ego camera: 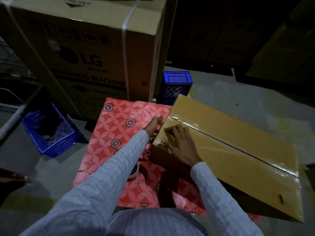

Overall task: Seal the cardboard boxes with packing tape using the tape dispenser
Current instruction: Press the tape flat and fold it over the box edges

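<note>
You are at the finishing stage of one seam: clear packing tape (185, 124) already runs along the centre seam of the flat cardboard box (238, 150), glossy at both ends, and the work in hand appears to be pressing the tape end down over the near-left corner. Your right hand (177, 142) lies on top of that corner with fingers spread and fairly straight, flat against the taped surface, gripping nothing. Your left hand (154, 124) reaches past the box's left edge, just beside the corner and over the red patterned cloth (122, 133); its fingertips are hidden against the box side, so I cannot tell whether it is pinching tape or merely steadying the carton. The box rests tilted, partly on the cloth and partly on the grey floor, directly under your right palm. I cannot make out the tape dispenser; a dark roll-like object (162, 186) sits on the cloth between your forearms, too dim to identify. The next move, in my judgement, calls for rubbing the tape fold firmly down the side wall, then locating the dispenser for the next carton.
</note>
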### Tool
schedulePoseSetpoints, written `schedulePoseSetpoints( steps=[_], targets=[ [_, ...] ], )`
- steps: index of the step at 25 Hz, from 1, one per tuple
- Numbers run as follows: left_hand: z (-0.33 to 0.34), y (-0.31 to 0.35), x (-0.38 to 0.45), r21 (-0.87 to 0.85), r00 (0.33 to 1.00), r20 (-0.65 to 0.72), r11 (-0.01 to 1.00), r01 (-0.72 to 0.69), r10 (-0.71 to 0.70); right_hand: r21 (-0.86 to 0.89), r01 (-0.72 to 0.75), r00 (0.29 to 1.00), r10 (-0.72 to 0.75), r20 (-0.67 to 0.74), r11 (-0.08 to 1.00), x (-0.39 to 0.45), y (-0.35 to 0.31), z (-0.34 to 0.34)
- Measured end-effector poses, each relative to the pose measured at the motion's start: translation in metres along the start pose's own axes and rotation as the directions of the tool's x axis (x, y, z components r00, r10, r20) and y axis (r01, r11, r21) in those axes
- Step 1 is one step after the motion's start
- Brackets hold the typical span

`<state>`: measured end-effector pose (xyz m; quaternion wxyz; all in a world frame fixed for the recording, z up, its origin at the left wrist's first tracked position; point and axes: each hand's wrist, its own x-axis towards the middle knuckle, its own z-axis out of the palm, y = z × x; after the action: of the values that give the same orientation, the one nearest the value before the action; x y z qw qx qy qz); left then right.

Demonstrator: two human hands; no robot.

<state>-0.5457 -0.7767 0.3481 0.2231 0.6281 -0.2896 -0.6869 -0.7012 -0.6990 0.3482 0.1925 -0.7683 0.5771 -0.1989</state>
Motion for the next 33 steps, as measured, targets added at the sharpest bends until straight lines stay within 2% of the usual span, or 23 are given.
schedulePoseSetpoints(
  steps=[4, 9, 12, 18, 20, 22, 26, 33],
  targets=[
    [0.009, 0.009, -0.003, 0.035, 0.998, 0.030, 0.998, -0.060, 0.059, -0.023, 0.002, 0.994, -0.005, -0.110, 1.000, 0.040, 0.021, -0.006],
    [0.018, 0.016, 0.006, -0.066, 0.995, -0.024, 0.993, -0.097, 0.096, -0.189, -0.030, 0.999, 0.025, -0.029, 0.982, 0.052, 0.030, 0.009],
    [0.020, 0.003, 0.028, -0.078, 0.997, -0.032, 0.995, -0.065, 0.063, -0.197, -0.042, 0.999, 0.042, -0.006, 0.980, 0.049, 0.030, 0.010],
    [0.012, -0.012, -0.018, -0.038, 0.998, 0.055, 0.999, 0.026, -0.024, -0.182, 0.030, 1.000, -0.027, 0.015, 0.983, 0.019, 0.018, 0.009],
    [0.013, -0.015, -0.022, -0.021, 0.998, 0.058, 0.999, -0.026, 0.027, -0.175, 0.039, 0.999, -0.037, 0.016, 0.984, 0.010, 0.015, 0.009],
    [0.020, -0.023, -0.014, -0.048, 0.990, 0.036, 0.990, -0.136, 0.138, -0.178, 0.026, 0.999, -0.020, 0.032, 0.984, 0.003, 0.018, 0.011],
    [0.036, -0.027, -0.009, -0.022, 0.977, 0.003, 0.977, -0.211, 0.211, -0.198, 0.002, 0.998, 0.011, 0.065, 0.980, 0.001, 0.023, 0.012],
    [0.030, -0.021, -0.006, -0.028, 0.999, 0.006, 0.999, -0.037, 0.038, -0.186, 0.007, 0.998, 0.005, 0.065, 0.983, -0.008, 0.019, 0.015]
  ],
)
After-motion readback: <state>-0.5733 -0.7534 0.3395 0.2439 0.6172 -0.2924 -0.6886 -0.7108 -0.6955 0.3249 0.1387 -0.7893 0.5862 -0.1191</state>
